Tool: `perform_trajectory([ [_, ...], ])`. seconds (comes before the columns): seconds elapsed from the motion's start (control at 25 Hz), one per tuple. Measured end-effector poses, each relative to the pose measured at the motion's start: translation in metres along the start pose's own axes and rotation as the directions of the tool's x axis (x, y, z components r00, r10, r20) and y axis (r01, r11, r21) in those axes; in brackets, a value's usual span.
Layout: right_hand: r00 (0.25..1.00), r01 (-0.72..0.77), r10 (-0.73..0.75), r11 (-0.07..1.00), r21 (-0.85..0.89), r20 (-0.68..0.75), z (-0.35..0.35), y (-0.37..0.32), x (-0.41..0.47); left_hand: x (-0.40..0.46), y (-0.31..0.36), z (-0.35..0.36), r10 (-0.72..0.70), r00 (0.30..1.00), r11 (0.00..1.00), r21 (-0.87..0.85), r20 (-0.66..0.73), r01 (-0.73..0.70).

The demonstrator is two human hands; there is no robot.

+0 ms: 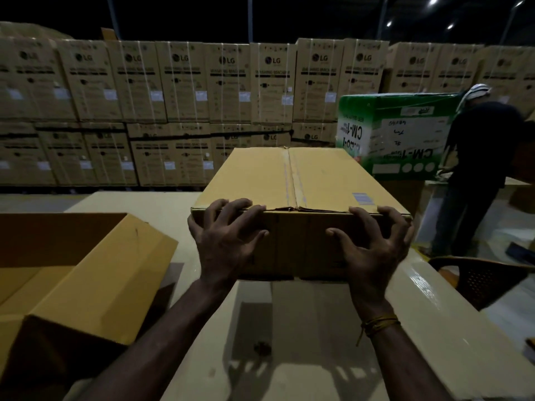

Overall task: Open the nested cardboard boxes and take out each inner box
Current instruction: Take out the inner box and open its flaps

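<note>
The closed box (301,183) sits on the pale table (304,328), right in front of the person. Its top flaps are shut along a middle seam (292,180). The left hand (228,241) and the right hand (373,247) both press on the near end, with fingers bent like claws over the top edge. They grip the box. An open box (95,270) stands to the left, so this one looks like the box that came out of it. Next, the fingers probably need to dig under the flaps and pull them up.
</note>
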State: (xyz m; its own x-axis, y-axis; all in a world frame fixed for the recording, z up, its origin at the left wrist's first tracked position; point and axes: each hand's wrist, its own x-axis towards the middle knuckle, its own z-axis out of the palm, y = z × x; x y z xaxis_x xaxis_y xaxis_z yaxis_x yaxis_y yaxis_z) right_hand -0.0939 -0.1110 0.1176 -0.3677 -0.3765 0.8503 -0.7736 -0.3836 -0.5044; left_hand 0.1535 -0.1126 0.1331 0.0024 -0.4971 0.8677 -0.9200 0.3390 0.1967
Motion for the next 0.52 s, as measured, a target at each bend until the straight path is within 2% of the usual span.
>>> perform_trajectory([
  [0.16, 1.000, -0.016, 0.016, 1.000, 0.024, 0.021, -0.040, -0.012, -0.033, -0.042, 0.015, -0.038, 0.023, 0.999, 1.000, 0.009, -0.047, -0.023],
  [0.28, 0.998, -0.036, 0.034, 0.999, 0.032, 0.049, -0.069, -0.009, -0.065, -0.080, 0.026, -0.055, 0.027, 0.999, 0.999, 0.034, -0.026, -0.026],
  [0.36, 0.992, -0.070, 0.068, 0.997, 0.020, 0.104, -0.087, 0.000, -0.091, -0.115, 0.034, -0.059, 0.002, 1.000, 0.998, 0.059, 0.025, -0.003],
  [0.52, 0.945, -0.098, 0.116, 0.993, -0.073, 0.305, -0.119, 0.041, -0.158, -0.214, 0.058, -0.057, -0.136, 0.973, 0.988, 0.092, 0.188, 0.121],
])
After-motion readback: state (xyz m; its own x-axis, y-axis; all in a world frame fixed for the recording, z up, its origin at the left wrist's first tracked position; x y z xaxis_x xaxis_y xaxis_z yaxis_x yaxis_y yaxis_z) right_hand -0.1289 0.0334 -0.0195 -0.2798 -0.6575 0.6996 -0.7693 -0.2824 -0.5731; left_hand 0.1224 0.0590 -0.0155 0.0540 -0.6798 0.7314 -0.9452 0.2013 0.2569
